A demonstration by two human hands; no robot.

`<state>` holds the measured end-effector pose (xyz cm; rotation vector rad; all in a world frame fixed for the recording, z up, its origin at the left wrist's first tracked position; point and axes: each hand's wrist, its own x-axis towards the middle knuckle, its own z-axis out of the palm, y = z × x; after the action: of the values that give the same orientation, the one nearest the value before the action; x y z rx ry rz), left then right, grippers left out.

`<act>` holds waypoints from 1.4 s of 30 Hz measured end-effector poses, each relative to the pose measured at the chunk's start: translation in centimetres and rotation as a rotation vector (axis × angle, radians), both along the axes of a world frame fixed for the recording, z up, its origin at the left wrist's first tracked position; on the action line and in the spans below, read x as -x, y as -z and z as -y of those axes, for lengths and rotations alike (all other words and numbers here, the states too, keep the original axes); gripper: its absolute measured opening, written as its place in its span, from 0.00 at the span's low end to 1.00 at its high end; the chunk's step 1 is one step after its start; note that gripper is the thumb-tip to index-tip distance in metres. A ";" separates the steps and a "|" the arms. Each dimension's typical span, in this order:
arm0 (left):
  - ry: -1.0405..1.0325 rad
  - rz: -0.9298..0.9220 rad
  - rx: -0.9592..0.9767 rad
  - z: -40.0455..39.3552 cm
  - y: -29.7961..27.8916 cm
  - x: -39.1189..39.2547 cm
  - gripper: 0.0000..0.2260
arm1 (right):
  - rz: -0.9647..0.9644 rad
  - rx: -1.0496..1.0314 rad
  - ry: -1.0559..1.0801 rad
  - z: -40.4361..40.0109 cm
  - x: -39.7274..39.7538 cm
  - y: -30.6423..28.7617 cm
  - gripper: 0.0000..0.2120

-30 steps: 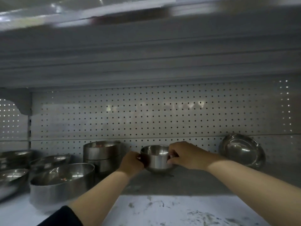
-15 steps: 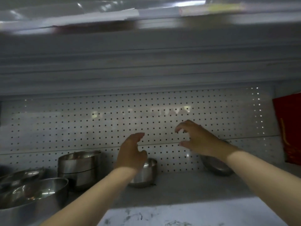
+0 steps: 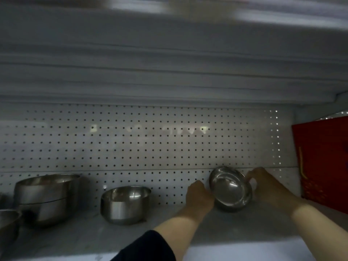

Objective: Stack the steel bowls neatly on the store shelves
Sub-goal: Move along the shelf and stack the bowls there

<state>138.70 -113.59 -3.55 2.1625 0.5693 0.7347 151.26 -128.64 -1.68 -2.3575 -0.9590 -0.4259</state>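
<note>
A shallow steel bowl (image 3: 230, 189) leans tilted against the pegboard back at the right of the shelf, its inside facing me. My left hand (image 3: 199, 197) grips its left rim and my right hand (image 3: 267, 185) pinches its right rim. A small deep steel bowl (image 3: 125, 203) stands upright on the shelf to the left, apart from both hands. Further left stands a stack of two nested steel bowls (image 3: 45, 196).
Another steel bowl (image 3: 8, 223) is cut off at the left edge. A red box (image 3: 323, 161) stands at the right end of the shelf. The pegboard back wall (image 3: 150, 147) and the shelf above close in the space; the shelf board (image 3: 235, 228) shows grey in front.
Both hands let go of the small deep bowl, rose, then moved right and took hold of the tilted shallow bowl. The view swung right, bringing the red box in.
</note>
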 end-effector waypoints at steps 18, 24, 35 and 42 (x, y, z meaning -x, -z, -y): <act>0.204 -0.024 -0.026 -0.6 2.3 -0.3 0.15 | 0.035 0.111 0.018 -0.9 -0.4 2.1 0.16; 0.150 -0.015 -0.027 -1.3 2.4 -0.2 0.14 | 0.097 0.134 -0.021 -1.1 0.2 1.7 0.06; -0.048 -0.040 -0.096 -2.8 -1.0 3.3 0.08 | 0.056 0.154 -0.236 -0.2 4.8 -2.5 0.04; -0.228 -0.064 -0.259 -5.8 -4.8 15.6 0.05 | 0.049 0.143 -0.409 -3.2 14.4 -5.0 0.04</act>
<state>123.05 -107.75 1.27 2.3914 0.8016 0.9054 136.89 -125.45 3.30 -2.1997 -1.4976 -0.2601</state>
